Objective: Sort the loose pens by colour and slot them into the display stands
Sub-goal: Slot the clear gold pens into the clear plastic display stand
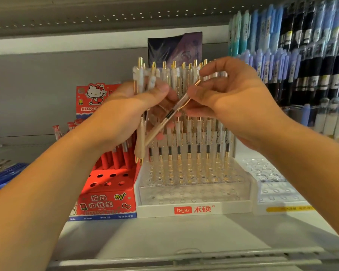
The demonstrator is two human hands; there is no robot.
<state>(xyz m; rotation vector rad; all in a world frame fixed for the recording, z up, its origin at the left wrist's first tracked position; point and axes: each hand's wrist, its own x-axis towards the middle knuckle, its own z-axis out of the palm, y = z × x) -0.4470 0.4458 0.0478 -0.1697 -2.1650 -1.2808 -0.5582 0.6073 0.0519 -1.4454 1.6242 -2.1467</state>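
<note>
Your right hand (pixel 229 98) pinches a single cream-barrelled pen with a gold clip (pixel 170 114) between thumb and fingertips. Its long axis runs from the clicker at 1 o'clock down to the tip at 7 o'clock. Just beside it, your left hand (pixel 129 110) grips an upright bundle of matching white-and-gold pens (pixel 143 79). The clear plastic display stand on a white base (pixel 194 192) lies at 6 o'clock below both hands with its front holes free, so the tip likely needs swinging straight down.

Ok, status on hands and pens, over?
Left hand grips a bundle of cream-and-gold pens. Right hand pinches a single pen, tilted, above the clear stand. Stand's front holes free, nothing blocking.
</note>
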